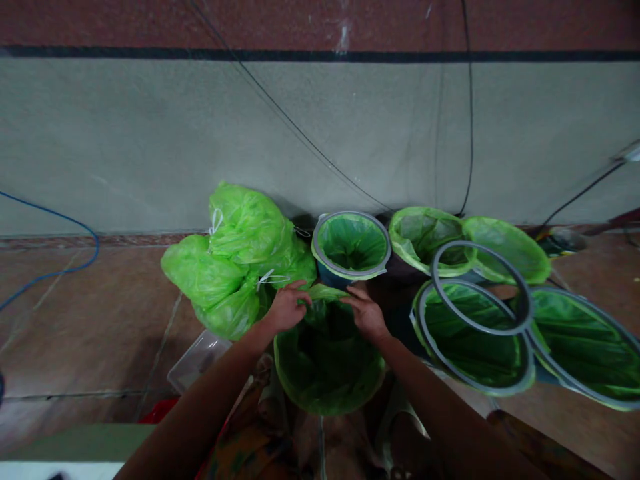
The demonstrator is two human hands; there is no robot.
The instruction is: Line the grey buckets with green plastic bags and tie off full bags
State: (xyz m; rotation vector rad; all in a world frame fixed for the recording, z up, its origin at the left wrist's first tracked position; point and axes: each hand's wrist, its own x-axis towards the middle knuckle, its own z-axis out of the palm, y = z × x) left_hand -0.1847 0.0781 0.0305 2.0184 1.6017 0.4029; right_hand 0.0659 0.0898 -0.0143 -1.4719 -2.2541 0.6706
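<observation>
Directly in front of me stands a bin lined with a green bin liner (330, 393), its mouth wide and its inside dark. My left hand (289, 308) grips the liner's far edge on the left, fingers curled. On the right side of that same edge, my right hand (367, 315) pinches the liner between thumb and fingers. Just beyond my hands, another lined bin (351, 273) has a grey ring over its rim. A loose grey ring (437, 280) rests on top of the lined bins at the right.
Several tied green bags (245, 227) are heaped at the left against the wall (150, 147). Beside my left forearm sits a clear plastic box (200, 353). More lined bins (585, 347) stand at the right. A blue hose (75, 268) lies far left; dark cables hang along the wall.
</observation>
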